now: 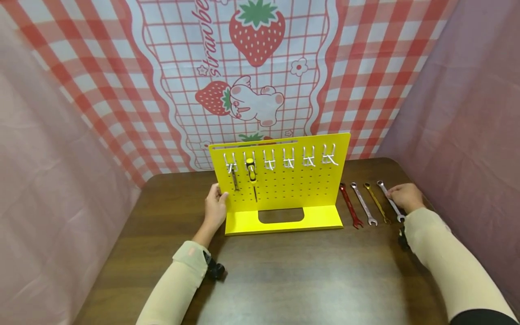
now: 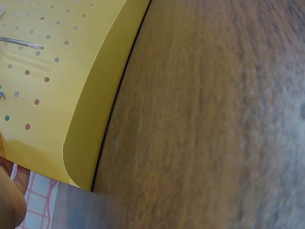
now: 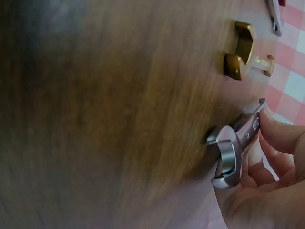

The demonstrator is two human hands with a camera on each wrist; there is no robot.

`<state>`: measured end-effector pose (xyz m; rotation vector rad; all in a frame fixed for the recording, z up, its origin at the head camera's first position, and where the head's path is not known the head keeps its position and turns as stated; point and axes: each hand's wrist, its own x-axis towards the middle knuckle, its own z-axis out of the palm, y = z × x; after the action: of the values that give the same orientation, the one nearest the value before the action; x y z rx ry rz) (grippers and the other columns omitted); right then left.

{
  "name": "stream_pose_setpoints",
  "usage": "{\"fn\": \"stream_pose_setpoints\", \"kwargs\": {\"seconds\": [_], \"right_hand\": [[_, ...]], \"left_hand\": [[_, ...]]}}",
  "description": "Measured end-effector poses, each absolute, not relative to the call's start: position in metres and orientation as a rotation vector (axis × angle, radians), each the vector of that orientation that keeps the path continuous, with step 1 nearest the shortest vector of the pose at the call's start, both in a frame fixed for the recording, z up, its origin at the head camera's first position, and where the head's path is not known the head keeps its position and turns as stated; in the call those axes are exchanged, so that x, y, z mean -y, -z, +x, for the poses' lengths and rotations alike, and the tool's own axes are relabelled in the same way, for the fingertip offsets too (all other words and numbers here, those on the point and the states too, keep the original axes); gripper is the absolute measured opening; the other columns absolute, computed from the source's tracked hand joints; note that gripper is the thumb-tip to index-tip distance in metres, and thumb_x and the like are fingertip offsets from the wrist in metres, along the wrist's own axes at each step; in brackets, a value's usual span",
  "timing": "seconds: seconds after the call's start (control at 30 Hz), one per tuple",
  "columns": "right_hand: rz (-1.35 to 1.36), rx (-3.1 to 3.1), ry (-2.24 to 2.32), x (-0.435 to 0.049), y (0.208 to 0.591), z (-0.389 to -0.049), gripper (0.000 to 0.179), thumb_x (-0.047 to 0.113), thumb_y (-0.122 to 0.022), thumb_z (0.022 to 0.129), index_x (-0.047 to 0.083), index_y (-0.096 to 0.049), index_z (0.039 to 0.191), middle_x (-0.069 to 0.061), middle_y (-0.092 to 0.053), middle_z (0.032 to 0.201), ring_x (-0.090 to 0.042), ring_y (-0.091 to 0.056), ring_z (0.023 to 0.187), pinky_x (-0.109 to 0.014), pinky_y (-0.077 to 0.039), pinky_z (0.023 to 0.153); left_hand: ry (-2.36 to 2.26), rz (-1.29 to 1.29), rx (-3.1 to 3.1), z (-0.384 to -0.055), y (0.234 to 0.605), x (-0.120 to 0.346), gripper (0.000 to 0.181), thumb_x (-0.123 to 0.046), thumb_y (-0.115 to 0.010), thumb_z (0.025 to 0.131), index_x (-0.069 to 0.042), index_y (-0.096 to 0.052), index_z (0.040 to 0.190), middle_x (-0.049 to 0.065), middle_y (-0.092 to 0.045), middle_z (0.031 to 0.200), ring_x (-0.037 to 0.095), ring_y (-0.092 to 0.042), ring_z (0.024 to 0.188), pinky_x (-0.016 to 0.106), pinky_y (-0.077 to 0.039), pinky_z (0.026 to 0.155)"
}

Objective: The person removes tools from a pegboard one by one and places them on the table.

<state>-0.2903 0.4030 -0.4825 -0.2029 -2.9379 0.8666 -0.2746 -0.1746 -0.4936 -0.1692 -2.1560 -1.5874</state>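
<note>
At the left edge of a yellow pegboard stand (image 1: 284,189), my left hand (image 1: 215,205) grips the panel, thumb at its front. In the left wrist view only part of that hand (image 2: 12,200) shows, by the board's edge. My right hand (image 1: 406,197) pinches the rightmost silver combination wrench (image 3: 248,133) between thumb and fingers, its open end facing the right wrist camera. Left of it on the table lie a gold wrench (image 1: 377,203), another silver wrench (image 1: 364,204) and a red wrench (image 1: 351,205).
Silver double hooks (image 1: 288,159) line the board's upper part. A dark slim tool (image 1: 234,178) hangs at the far left, a yellow-and-black screwdriver (image 1: 251,174) beside it. All stands on a brown wooden table (image 1: 308,275), with a strawberry-print cloth (image 1: 170,67) behind.
</note>
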Motion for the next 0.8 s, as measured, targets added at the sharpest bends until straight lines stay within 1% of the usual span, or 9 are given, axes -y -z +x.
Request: {"fn": "stream_pose_setpoints", "kwargs": {"seconds": [0.13,0.2,0.33,0.5,0.67,0.8], "right_hand": [[-0.156,2.940,-0.796,-0.4046,0.4843,-0.2927,0.026,0.013,-0.062,0.088,-0.009,-0.074,0.093,-0.029,-0.070,0.098,-0.045,-0.061,0.085,-0.042,-0.046,0.067],[-0.141,2.939,-0.752,-0.4051,0.4853,-0.2938,0.026,0.013,-0.062,0.088,-0.010,-0.073,0.093,-0.030,-0.070,0.097,-0.048,-0.061,0.087,-0.046,-0.047,0.068],[-0.160,2.944,-0.701,-0.4040,0.4863,-0.2951,0.028,0.014,-0.060,0.086,-0.011,-0.072,0.095,-0.029,-0.070,0.094,-0.050,-0.062,0.083,-0.052,-0.049,0.068],[-0.201,2.957,-0.674,-0.4018,0.4864,-0.2945,0.028,0.014,-0.059,0.086,-0.009,-0.072,0.095,-0.030,-0.069,0.097,-0.056,-0.059,0.088,-0.058,-0.049,0.072],[-0.209,2.953,-0.668,-0.4016,0.4870,-0.2919,0.027,0.015,-0.058,0.086,-0.008,-0.072,0.092,-0.030,-0.069,0.100,-0.060,-0.057,0.092,-0.061,-0.047,0.074],[-0.226,2.948,-0.699,-0.4016,0.4854,-0.2907,0.028,0.016,-0.057,0.086,-0.007,-0.073,0.092,-0.031,-0.068,0.100,-0.060,-0.056,0.092,-0.061,-0.048,0.074]], "left_hand": [[1.606,-0.162,2.149,-0.2748,0.4940,0.1749,0.017,0.009,-0.057,0.097,0.007,-0.055,0.114,0.024,-0.061,0.095,0.029,-0.059,0.092,0.026,-0.049,0.078],[1.614,-0.173,2.144,-0.2757,0.4946,0.1755,0.018,0.010,-0.056,0.097,0.008,-0.056,0.115,0.026,-0.062,0.097,0.030,-0.059,0.092,0.027,-0.049,0.078],[1.610,-0.195,2.135,-0.2765,0.4954,0.1764,0.019,0.010,-0.056,0.097,0.009,-0.055,0.116,0.028,-0.062,0.098,0.032,-0.060,0.093,0.030,-0.050,0.078],[1.611,-0.167,2.154,-0.2751,0.4946,0.1756,0.018,0.008,-0.057,0.097,0.007,-0.056,0.115,0.023,-0.060,0.095,0.028,-0.059,0.092,0.027,-0.049,0.078],[1.613,-0.165,2.165,-0.2751,0.4949,0.1747,0.017,0.009,-0.056,0.097,0.007,-0.055,0.114,0.022,-0.059,0.094,0.029,-0.058,0.091,0.030,-0.049,0.078],[1.616,-0.168,2.153,-0.2758,0.4937,0.1739,0.016,0.010,-0.056,0.097,0.008,-0.055,0.113,0.023,-0.058,0.094,0.029,-0.057,0.091,0.031,-0.049,0.079]]}}
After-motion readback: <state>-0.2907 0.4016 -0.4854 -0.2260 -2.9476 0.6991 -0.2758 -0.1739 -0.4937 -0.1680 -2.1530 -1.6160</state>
